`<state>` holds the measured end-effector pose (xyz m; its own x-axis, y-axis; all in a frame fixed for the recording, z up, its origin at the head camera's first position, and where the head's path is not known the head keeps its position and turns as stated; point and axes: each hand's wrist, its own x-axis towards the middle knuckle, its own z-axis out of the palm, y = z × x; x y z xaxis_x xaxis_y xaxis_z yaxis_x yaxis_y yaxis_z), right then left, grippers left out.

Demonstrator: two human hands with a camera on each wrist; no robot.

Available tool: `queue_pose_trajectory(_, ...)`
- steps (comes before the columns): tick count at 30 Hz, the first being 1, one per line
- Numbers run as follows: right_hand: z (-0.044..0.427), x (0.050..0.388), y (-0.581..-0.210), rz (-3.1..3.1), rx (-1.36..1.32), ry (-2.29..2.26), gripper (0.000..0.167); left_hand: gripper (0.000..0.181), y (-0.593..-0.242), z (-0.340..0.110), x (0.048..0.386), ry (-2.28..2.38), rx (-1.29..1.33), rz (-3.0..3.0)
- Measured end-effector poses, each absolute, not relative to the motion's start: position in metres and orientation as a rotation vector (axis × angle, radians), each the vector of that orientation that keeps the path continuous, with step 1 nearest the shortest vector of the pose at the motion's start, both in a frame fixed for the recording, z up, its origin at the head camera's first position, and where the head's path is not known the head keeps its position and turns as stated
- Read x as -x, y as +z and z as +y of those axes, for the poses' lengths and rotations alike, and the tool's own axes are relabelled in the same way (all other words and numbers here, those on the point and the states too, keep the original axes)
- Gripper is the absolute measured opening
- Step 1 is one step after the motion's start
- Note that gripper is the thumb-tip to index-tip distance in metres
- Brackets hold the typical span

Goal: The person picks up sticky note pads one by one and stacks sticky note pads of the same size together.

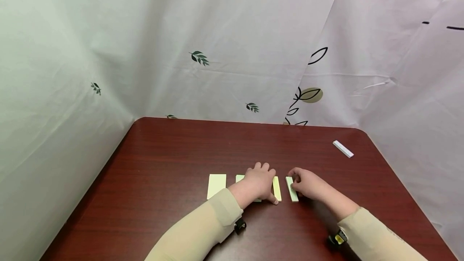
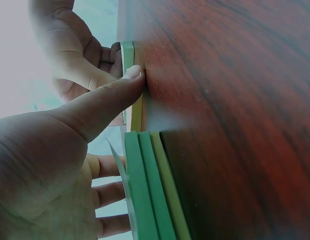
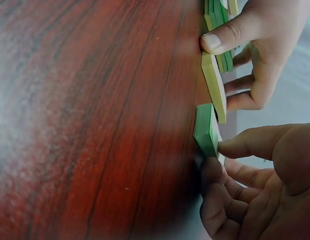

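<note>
A narrow yellow sticky-note pad (image 1: 277, 189) lies on the table under the right edge of my left hand (image 1: 258, 181). The left thumb is at its near end, and the index finger reaches its far end. Beneath the left palm, a green sticky-note pad (image 1: 239, 178) is mostly hidden; the left wrist view shows green layered edges (image 2: 145, 185). My right hand (image 1: 308, 182) pinches a narrow green sticky-note pad (image 1: 292, 189) between thumb and fingers, just right of the yellow one. In the right wrist view this green pad (image 3: 205, 127) looks tilted, its near end facing the camera.
A square yellow sticky-note pad (image 1: 216, 185) lies left of the left hand. Toward the back right corner of the dark red table (image 1: 174, 144) is a narrow white strip (image 1: 342, 148). Patterned white cloth (image 1: 232, 43) hangs behind and beside the table.
</note>
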<state>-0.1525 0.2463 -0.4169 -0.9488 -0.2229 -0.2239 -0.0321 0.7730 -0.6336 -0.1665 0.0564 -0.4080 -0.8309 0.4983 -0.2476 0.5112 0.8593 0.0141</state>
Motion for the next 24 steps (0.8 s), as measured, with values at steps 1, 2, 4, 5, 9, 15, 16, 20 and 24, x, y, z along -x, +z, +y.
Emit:
queue_pose_trajectory(1, 0.247, 0.153, -0.417, 2.684, 0.202, -0.946, 0.033, 0.084, -0.408, 0.056, 0.167, -0.077, -0.769, 2.79)
queue_pose_trajectory(2, 0.247, 0.153, -0.417, 2.687, 0.206, -0.941, 0.032, 0.084, -0.408, 0.056, 0.167, -0.078, -0.767, 2.789)
queue_pose_trajectory(4, 0.247, 0.152, -0.416, 2.688, 0.209, -0.929, 0.031, 0.084, -0.408, 0.056, 0.167, -0.077, -0.765, 2.788)
queue_pose_trajectory(5, 0.248, 0.152, -0.416, 2.688, 0.212, -0.926, 0.031, 0.084, -0.408, 0.056, 0.166, -0.075, -0.765, 2.789)
queue_pose_trajectory(9, 0.25, 0.151, -0.413, 2.682, 0.224, -0.921, 0.032, 0.083, -0.408, 0.056, 0.166, -0.073, -0.766, 2.791)
queue_pose_trajectory(15, 0.255, 0.152, -0.413, 2.698, 0.354, -0.852, 0.039, 0.082, -0.41, 0.057, 0.167, -0.063, -0.761, 2.795)
queue_pose_trajectory(16, 0.256, 0.152, -0.413, 2.691, 0.376, -0.844, 0.041, 0.082, -0.41, 0.057, 0.167, -0.062, -0.76, 2.795)
queue_pose_trajectory(20, 0.258, 0.151, -0.413, 2.662, 0.439, -0.852, 0.046, 0.083, -0.41, 0.057, 0.167, -0.073, -0.758, 2.79)
queue_pose_trajectory(24, 0.259, 0.15, -0.413, 2.648, 0.486, -0.86, 0.051, 0.084, -0.41, 0.058, 0.167, -0.081, -0.76, 2.789)
